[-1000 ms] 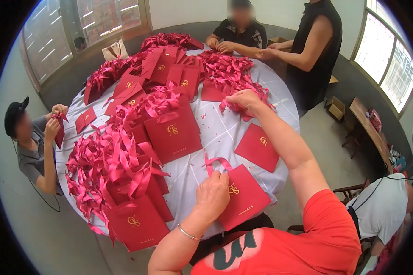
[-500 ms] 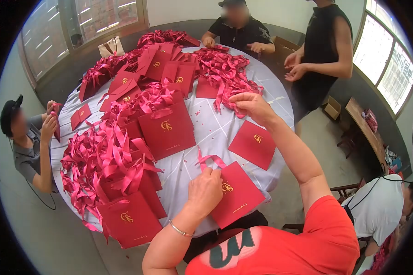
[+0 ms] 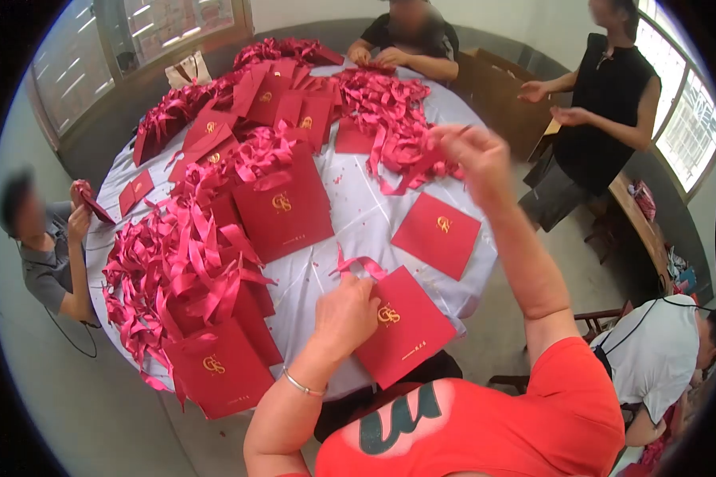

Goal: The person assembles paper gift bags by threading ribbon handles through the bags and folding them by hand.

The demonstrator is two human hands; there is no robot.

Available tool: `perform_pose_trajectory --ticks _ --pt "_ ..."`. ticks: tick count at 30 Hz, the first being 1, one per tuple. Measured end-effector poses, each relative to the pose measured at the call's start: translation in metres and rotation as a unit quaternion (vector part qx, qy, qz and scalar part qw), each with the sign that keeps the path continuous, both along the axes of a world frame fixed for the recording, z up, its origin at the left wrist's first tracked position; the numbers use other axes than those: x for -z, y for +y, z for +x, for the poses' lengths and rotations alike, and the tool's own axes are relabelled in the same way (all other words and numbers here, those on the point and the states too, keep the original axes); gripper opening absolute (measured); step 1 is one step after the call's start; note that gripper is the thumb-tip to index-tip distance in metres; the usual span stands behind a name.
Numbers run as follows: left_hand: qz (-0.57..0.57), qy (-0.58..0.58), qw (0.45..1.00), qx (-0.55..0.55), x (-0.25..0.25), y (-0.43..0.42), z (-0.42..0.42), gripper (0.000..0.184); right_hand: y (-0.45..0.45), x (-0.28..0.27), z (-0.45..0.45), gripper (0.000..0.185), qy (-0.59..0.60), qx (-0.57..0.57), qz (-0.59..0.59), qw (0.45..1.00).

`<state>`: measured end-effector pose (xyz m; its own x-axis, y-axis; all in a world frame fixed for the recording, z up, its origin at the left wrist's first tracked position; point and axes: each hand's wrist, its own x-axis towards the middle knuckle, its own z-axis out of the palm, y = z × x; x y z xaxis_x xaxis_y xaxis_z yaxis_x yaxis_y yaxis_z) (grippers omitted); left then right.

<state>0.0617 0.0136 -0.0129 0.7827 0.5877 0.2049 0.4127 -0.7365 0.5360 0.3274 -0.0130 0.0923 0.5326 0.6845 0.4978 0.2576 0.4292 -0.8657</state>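
My right hand (image 3: 479,155) has risen from the heap with fingers pinched together on a pink ribbon (image 3: 416,173), seemingly drawing it loose, while my left hand (image 3: 345,315) stays closed at the upper edge of the red bag (image 3: 406,327) by the near rim of the table (image 3: 459,319).

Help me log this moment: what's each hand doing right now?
Left hand: curled closed at the red bag; grip hidden.
Right hand: fingertips pinched by the ribbon pile; cannot tell if holding one.
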Motion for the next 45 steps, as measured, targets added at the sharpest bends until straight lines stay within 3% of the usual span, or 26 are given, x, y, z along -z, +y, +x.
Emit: perform_pose_trajectory --ticks 2,4,5,7,8,9,15,17,19,23,26,28,32,36,38,40,42,45 --pt "-0.027 0.007 1.000 -0.003 0.000 0.004 -0.001 0.019 -0.016 -0.016 0.007 0.010 0.020 0.005 0.056 0.998" --pt "-0.041 -0.022 0.999 -0.009 0.000 0.007 -0.002 0.021 -0.037 -0.033 -0.006 0.008 -0.049 -0.042 0.123 0.990" --pt "-0.057 -0.021 0.998 -0.012 -0.001 0.007 -0.001 0.023 -0.049 -0.036 -0.017 0.010 -0.091 0.012 0.084 0.992" --pt "-0.080 -0.015 0.996 -0.025 -0.003 0.007 0.000 0.024 -0.074 -0.025 -0.035 0.016 -0.323 0.059 -0.022 0.944" --pt "-0.083 -0.013 0.996 -0.026 -0.006 0.006 0.001 0.024 -0.075 -0.012 -0.037 0.025 -0.390 -0.029 -0.003 0.920" --pt "-0.091 -0.003 0.995 -0.026 -0.009 0.005 0.002 0.023 -0.080 0.002 -0.047 0.026 -0.481 -0.036 -0.045 0.875" --pt "-0.149 0.040 0.988 -0.019 -0.015 0.007 0.006 0.021 -0.101 0.099 -0.083 0.013 -0.313 -0.140 -0.212 0.915" --pt "-0.168 0.062 0.984 -0.013 -0.012 0.013 0.007 0.020 -0.105 0.107 -0.089 0.012 -0.311 -0.115 -0.202 0.922" --pt "-0.277 0.037 0.960 0.020 -0.003 0.018 0.007 0.020 -0.108 0.114 -0.094 0.012 -0.306 -0.088 -0.199 0.927" --pt "-0.365 0.026 0.929 0.056 0.006 0.026 0.012 0.018 -0.111 0.120 -0.098 0.017 -0.320 -0.082 -0.160 0.930" --pt "-0.374 0.011 0.927 0.040 0.003 0.023 0.013 0.022 -0.111 0.111 -0.090 0.020 -0.134 -0.145 -0.226 0.954" --pt "-0.388 0.012 0.921 0.042 0.002 0.024 0.012 0.022 -0.112 0.106 -0.082 0.016 0.136 -0.198 -0.307 0.921" --pt "-0.444 0.015 0.895 0.045 0.000 0.027 0.009 0.020 -0.107 0.092 -0.071 0.015 0.207 -0.211 -0.316 0.902" --pt "-0.505 -0.016 0.861 0.061 0.002 0.027 0.008 0.012 -0.103 0.091 -0.078 0.015 0.179 -0.180 -0.313 0.915" --pt "-0.542 -0.034 0.837 0.062 0.007 0.029 0.007 0.013 -0.103 0.093 -0.078 0.014 0.012 -0.160 -0.286 0.945" --pt "-0.541 -0.031 0.838 0.063 0.005 0.029 0.007 0.014 -0.102 0.095 -0.079 0.014 0.025 -0.148 -0.287 0.946" --pt "-0.540 -0.027 0.839 0.063 0.006 0.029 0.006 0.014 -0.101 0.099 -0.076 0.014 -0.131 -0.134 -0.220 0.957" --pt "-0.549 -0.032 0.832 0.074 0.008 0.030 0.006 0.014 -0.097 0.102 -0.080 0.014 -0.205 -0.089 -0.187 0.957"
